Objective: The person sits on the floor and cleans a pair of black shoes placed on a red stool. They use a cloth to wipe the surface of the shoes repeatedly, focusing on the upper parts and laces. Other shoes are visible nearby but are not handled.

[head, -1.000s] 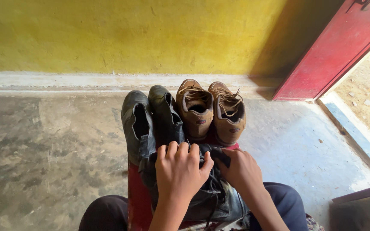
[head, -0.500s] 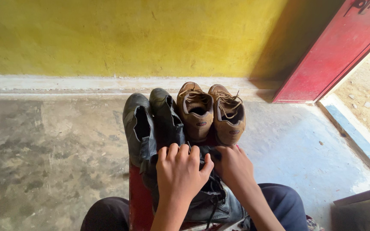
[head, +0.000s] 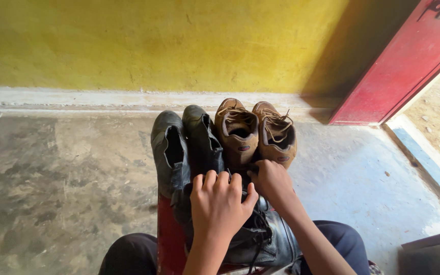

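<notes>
— What am I looking at under the hands?

— A black lace-up shoe (head: 260,239) of scuffed, creased leather, dull grey where it is worn, lying on a red stool (head: 168,239) between my knees. Its thin black laces trail over the tongue.

— And beyond it?

— A pair of black slip-on boots (head: 182,145), smooth and rounded at the toe, and just beside them a pair of tan lace-up shoes (head: 255,133), matte and dusty, with tan cords. Both pairs point at the yellow wall (head: 154,40), which is rough plaster. The floor (head: 62,173) is stained grey concrete; a red door (head: 408,61) stands at the right.

— How do my hands sit?

— My left hand (head: 219,206) comes up from below, palm down, fingers curled together over the black shoe's opening, pressing on it rather than gripping; I cannot tell whether anything is pinched beneath. My right hand (head: 272,182) reaches forward from the right, knuckles up, fingers bunched at the shoe's front edge, touching the heel of a tan shoe. What it pinches is hidden.
</notes>
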